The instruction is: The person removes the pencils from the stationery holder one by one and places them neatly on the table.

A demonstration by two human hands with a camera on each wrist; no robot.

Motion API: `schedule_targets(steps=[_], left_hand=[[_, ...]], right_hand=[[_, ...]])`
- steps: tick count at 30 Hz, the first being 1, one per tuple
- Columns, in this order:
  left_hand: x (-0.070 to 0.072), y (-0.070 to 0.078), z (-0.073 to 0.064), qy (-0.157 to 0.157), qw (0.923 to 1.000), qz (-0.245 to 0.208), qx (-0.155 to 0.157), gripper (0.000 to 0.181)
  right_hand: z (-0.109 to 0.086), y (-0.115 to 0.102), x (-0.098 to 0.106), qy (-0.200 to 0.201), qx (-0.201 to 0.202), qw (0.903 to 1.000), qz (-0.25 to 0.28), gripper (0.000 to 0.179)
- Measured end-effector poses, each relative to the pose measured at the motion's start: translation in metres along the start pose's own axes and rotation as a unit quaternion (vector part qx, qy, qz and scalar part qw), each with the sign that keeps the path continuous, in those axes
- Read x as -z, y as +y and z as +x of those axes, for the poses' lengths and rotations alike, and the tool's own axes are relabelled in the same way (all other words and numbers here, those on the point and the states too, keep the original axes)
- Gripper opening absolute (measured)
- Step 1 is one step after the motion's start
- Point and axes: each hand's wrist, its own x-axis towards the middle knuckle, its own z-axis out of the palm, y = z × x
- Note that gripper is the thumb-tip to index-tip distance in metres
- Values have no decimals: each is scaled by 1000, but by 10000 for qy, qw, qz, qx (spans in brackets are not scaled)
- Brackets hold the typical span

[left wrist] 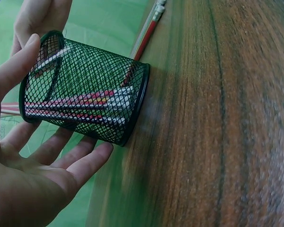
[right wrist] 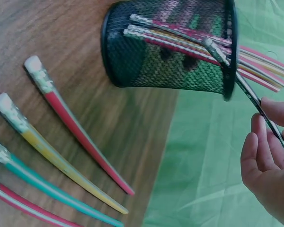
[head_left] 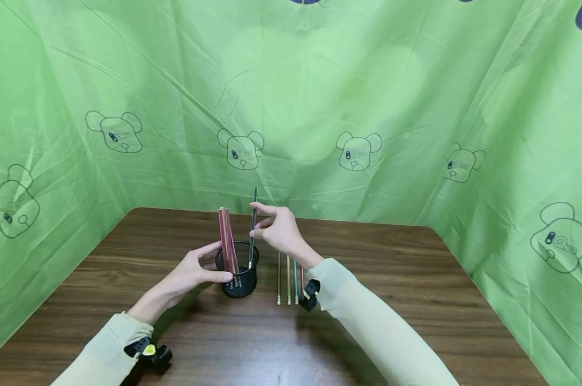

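A black mesh pencil cup [head_left: 243, 288] stands upright on the table. My left hand [head_left: 194, 269] holds it from the left, thumb on the near side and fingers around the far side, as the left wrist view shows. Several red and yellow pencils [head_left: 226, 236] lean in the cup, eraser ends down. My right hand [head_left: 280, 229] pinches a dark pencil [head_left: 253, 222] between thumb and fingers above the cup's right side. The dark pencil's eraser end [right wrist: 209, 44] is just inside the rim, above the cup's bottom.
Right of the cup, several pencils lie side by side on the wooden table [head_left: 368, 279], among them a red pencil [right wrist: 80, 123], a yellow pencil [right wrist: 61, 163] and a green pencil [right wrist: 57, 188]. Green cloth [head_left: 300, 96] with bear outlines hangs behind the table and on both sides.
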Motion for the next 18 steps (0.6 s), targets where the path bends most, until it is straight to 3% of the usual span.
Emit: schedule_targets(steps=[18], left_hand=[[0,-5,3,-128,9993,-307,-196,88]], right_hand=[[0,-18,30,99,25,9988,476,71]])
